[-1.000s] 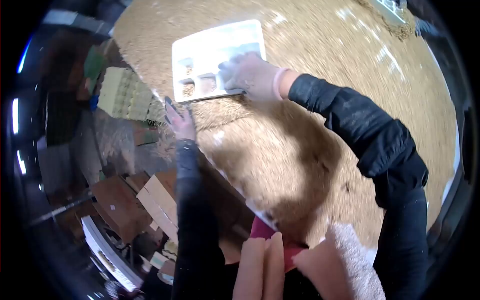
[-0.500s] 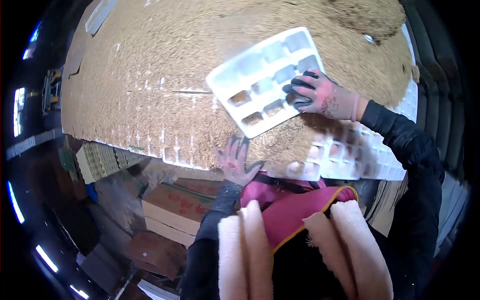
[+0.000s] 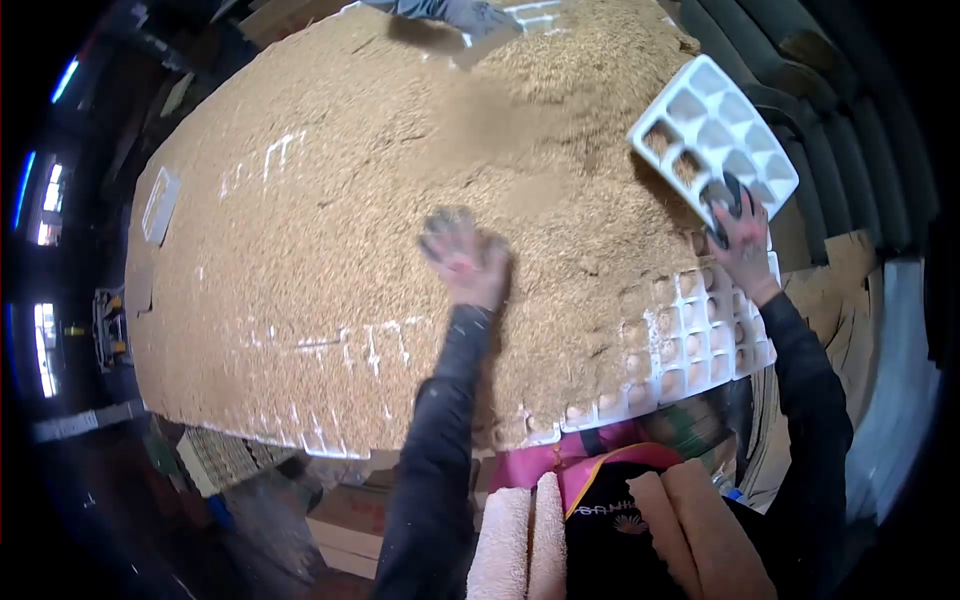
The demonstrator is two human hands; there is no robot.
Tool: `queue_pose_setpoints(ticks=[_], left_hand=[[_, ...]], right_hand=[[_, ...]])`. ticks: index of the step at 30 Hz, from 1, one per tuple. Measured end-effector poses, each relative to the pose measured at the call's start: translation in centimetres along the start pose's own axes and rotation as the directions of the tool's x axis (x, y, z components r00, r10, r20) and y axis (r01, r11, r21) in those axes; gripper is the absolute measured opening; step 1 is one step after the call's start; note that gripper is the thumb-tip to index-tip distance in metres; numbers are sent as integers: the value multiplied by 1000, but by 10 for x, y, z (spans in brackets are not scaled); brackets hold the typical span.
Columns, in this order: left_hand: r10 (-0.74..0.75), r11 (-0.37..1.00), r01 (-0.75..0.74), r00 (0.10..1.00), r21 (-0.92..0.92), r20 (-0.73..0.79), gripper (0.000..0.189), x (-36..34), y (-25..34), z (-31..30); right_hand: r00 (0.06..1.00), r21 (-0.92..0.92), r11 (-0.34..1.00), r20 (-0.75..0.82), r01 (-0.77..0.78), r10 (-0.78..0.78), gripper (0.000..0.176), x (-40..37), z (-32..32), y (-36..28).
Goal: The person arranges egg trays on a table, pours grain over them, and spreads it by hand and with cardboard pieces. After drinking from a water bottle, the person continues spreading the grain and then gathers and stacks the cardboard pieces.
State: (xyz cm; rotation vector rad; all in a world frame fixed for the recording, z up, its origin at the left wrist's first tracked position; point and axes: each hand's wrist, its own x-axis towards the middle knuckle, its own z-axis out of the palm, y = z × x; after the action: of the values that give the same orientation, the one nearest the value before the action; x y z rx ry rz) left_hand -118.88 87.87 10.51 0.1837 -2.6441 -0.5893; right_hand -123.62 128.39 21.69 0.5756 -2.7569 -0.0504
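My right hand (image 3: 742,238), in a pink and dark-grey glove, grips the lower edge of a white compartment tray (image 3: 728,130). The tray is held tilted at the right end of the heap, and a few of its cells hold some husk. My left hand (image 3: 466,262), gloved the same way, reaches over the middle of the tan loose husk (image 3: 350,240) with fingers spread and holds nothing. Beneath the right arm, white compartment trays (image 3: 680,378) show through the husk, with round pale objects in their cells.
At the far edge another person's sleeve (image 3: 460,14) reaches over the husk. A small white tray (image 3: 160,205) lies at the left edge. Cardboard boxes (image 3: 345,530) stand below the near edge, and dark ridged padding (image 3: 800,110) lines the right side.
My right hand has carried the white tray from over the middle to the right end. My left hand has moved from the near edge forward over the husk. Another person's sleeve now shows.
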Motion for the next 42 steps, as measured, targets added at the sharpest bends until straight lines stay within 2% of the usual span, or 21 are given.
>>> queue_pose_setpoints(ticks=[2, 3, 4, 5, 7, 8, 10, 14, 15, 17, 21, 24, 27, 29, 31, 33, 34, 35, 36, 39, 42], left_hand=[[-245, 912, 300, 945, 279, -215, 75, 79, -74, 32], [-375, 884, 413, 906, 218, -196, 75, 109, -93, 39], [-454, 863, 436, 891, 255, 13, 76, 123, -90, 43], [-334, 890, 295, 941, 348, 57, 75, 123, -75, 52], [-158, 987, 154, 963, 36, 218, 75, 101, -24, 63], [-58, 989, 20, 966, 149, 253, 73, 79, -4, 78], [12, 987, 31, 966, -161, 259, 74, 42, 53, 70], [154, 969, -94, 953, -229, 259, 81, -27, 115, 83], [192, 977, -120, 860, -178, 474, 79, -38, 142, 76], [290, 957, -229, 752, -178, 592, 77, -69, 199, 60], [517, 847, -302, 659, -438, 547, 50, -143, 262, 63], [602, 798, -356, 515, -487, 610, 67, -160, 276, 41], [494, 869, -418, 756, -266, 428, 63, -128, 219, 19], [214, 957, -270, 904, 106, 370, 67, -102, 153, -8], [-125, 989, 94, 949, 118, 290, 71, -118, 92, -8], [-118, 950, -29, 889, 311, 442, 71, -151, 114, 5], [34, 984, -111, 884, 138, 465, 69, -162, 130, 13], [163, 974, -224, 812, 41, 561, 65, -157, 167, 19], [229, 891, -16, 879, -454, 417, 62, -171, 196, 42], [616, 755, -261, 598, -602, 513, 64, -139, 257, 80], [647, 726, -431, 692, -536, 320, 70, -53, 278, 50]], right_hand=[[972, -58, 998, -230, 28, -40, 49, 36, 77, 58], [968, -42, 999, -249, -24, 13, 46, 53, 105, 75], [973, -167, 959, -20, -228, 228, 42, 71, 104, 71], [995, -97, 993, -79, -68, 60, 43, 75, 84, 60], [974, -239, 971, 220, -2, 56, 50, 56, 60, 43], [957, -184, 983, 281, -20, 72, 50, 38, 45, 40], [924, -120, 990, 364, -81, 119, 49, -10, 29, 45], [877, -139, 938, 331, -318, 347, 45, -102, -3, 59], [863, -100, 913, 301, -395, 406, 47, -124, -7, 62], [799, -39, 845, 306, -533, 518, 55, -156, -20, 66], [746, -61, 777, 241, -626, 620, 58, -194, -34, 75], [743, -75, 768, 208, -636, 636, 59, -218, -46, 81], [651, -52, 670, 189, -741, 735, 58, -231, -80, 64], [790, -110, 803, 147, -585, 596, 61, -241, -94, 35], [883, -115, 895, 151, -430, 444, 56, -231, -112, -15], [964, 8, 980, 177, -201, 196, 46, -243, -93, -63], [978, 98, 975, -35, -201, 205, 40, -279, -38, -86], [962, 176, 947, -2, -268, 272, 32, -290, -21, -97], [967, 116, 960, 28, -253, 251, 32, -267, -37, -81], [857, 0, 872, 184, -489, 480, 36, -259, -53, -29], [724, -124, 736, 131, -666, 677, 48, -243, -71, 21]])
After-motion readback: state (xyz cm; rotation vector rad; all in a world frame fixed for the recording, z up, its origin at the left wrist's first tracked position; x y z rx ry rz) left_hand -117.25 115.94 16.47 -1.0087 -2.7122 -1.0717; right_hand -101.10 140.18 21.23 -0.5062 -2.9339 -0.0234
